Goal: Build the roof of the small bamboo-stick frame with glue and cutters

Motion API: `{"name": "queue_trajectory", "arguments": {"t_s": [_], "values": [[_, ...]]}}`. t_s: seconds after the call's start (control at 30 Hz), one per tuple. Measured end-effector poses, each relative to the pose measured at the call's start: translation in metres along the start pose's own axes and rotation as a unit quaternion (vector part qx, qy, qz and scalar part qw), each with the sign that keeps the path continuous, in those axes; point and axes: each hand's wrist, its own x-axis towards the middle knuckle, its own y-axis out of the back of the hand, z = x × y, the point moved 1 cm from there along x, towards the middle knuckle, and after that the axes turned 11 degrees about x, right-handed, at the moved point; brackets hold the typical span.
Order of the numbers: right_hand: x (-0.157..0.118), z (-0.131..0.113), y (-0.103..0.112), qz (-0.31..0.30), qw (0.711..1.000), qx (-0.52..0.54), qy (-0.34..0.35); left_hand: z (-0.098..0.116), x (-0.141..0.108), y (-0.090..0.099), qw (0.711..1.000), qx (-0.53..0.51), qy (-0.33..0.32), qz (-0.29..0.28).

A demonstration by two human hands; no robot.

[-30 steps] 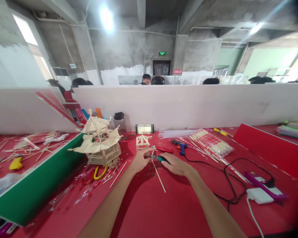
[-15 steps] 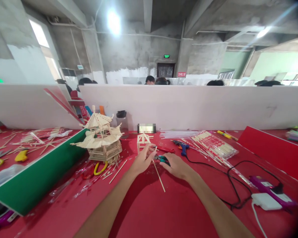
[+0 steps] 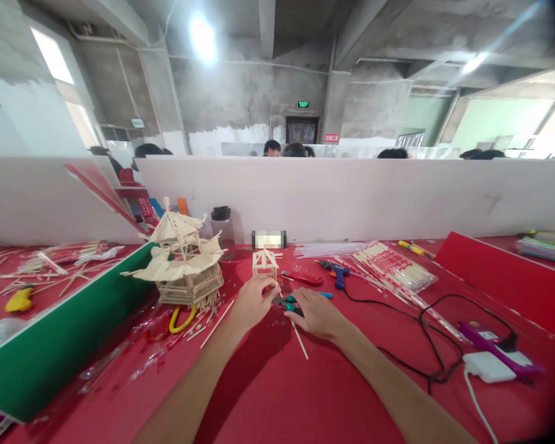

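My left hand (image 3: 255, 301) is closed in a pinch just in front of a small wooden frame (image 3: 265, 262); what its fingertips hold is too small to make out. To its right, my right hand (image 3: 315, 313) is closed over teal-handled pliers (image 3: 292, 303), whose jaws point at my left fingertips. A thin wooden stick (image 3: 300, 341) lies on the red table below the pliers. Behind the hands are a red-handled tool (image 3: 306, 279) and a blue item (image 3: 326, 295).
A wooden pagoda model (image 3: 185, 265) stands left beside a green board (image 3: 74, 333). Yellow-handled scissors (image 3: 182, 319) lie in front of it. To the right are a blue glue gun (image 3: 339, 275), its black cord, packaged sticks (image 3: 393, 266) and a purple power strip (image 3: 502, 348).
The stick is now on the table, away from my left fingers. Both hands have moved slightly down and left, and the pliers are lower. The whole view has shifted a little.
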Motion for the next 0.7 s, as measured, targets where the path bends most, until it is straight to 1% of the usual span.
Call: {"name": "queue_trajectory", "arguments": {"t_s": [0.1,0.23,0.43,0.7], "values": [[0.001,-0.003,0.002,-0.022,1.0,0.017,-0.013,-0.008,0.002,-0.004,0.999,-0.027,0.03,-0.033],[0.002,-0.002,0.003,-0.048,0.998,0.003,-0.028,-0.018,0.003,-0.015,0.993,-0.076,0.054,-0.067],[0.002,0.004,0.001,-0.045,0.998,-0.014,-0.035,-0.027,0.004,-0.028,0.987,-0.132,0.057,-0.068],[0.005,0.003,0.002,-0.047,0.998,-0.013,-0.042,-0.029,0.003,-0.033,0.988,-0.127,0.064,-0.054]]}}
